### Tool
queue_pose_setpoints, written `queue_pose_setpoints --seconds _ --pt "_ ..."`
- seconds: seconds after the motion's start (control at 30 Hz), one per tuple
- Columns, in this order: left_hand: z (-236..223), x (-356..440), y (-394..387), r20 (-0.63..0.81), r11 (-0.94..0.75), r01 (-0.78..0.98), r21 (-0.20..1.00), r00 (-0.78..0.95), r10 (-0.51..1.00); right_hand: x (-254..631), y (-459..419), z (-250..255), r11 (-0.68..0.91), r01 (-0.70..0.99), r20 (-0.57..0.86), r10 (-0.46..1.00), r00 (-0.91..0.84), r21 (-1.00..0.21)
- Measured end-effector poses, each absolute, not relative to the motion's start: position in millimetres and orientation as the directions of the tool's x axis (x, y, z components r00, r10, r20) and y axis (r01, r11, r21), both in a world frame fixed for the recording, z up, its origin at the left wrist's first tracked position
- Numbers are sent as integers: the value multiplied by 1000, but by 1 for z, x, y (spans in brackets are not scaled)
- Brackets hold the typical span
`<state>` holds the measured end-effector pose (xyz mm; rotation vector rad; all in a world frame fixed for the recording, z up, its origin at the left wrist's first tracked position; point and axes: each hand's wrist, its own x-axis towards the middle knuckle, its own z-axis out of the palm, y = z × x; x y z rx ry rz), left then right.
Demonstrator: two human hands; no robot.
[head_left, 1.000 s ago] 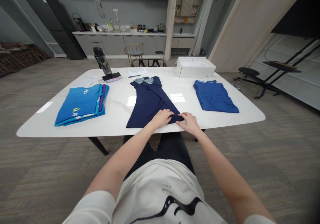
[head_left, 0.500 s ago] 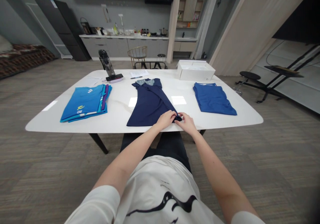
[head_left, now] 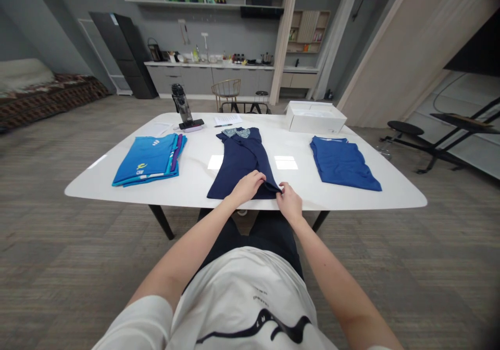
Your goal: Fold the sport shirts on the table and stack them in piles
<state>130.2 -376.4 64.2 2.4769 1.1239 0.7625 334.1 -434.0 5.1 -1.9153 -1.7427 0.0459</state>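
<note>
A navy dress with a patterned collar lies flat on the white table, its lower part folded over. My left hand lies on the fabric near the hem, fingers reaching the fold; I cannot tell if it grips. My right hand sits at the near right corner of the dress, its fingers pinching the hem at the table's front edge. A folded bright blue stack of shirts lies left of the dress, and a folded blue shirt lies to the right.
At the table's far side stand a white open box, a dark bottle on a flat dark base, and a sheet of paper with a pen. Stools, a chair and kitchen counters stand beyond the table.
My hands have drawn slightly apart along the hem, and the right hand now pinches the corner lower down. The whole view has shifted, with the table sitting smaller and farther.
</note>
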Motion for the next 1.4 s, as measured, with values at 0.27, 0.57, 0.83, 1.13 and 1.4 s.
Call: queue_pose_setpoints --seconds 0.27,0.57,0.83,1.13,1.4 --pt "58 77 -377 343 -634 651 417 534 773 322 -436 8 171 887 327 945 -24 -429" --pt "27 75 -397 179 -638 712 293 614 768 343 -435 -2 322 764 328 932 -153 -560" --pt "24 74 -401 248 -636 722 272 586 772 342 -440 3 366 780 347 915 -204 -507" --pt "20 91 -376 220 -675 705 218 639 737 339 -414 10 348 839 322 921 -221 -418" --pt "16 86 -381 211 -670 703 237 636 742 348 -420 5 384 857 246 917 -313 -343"
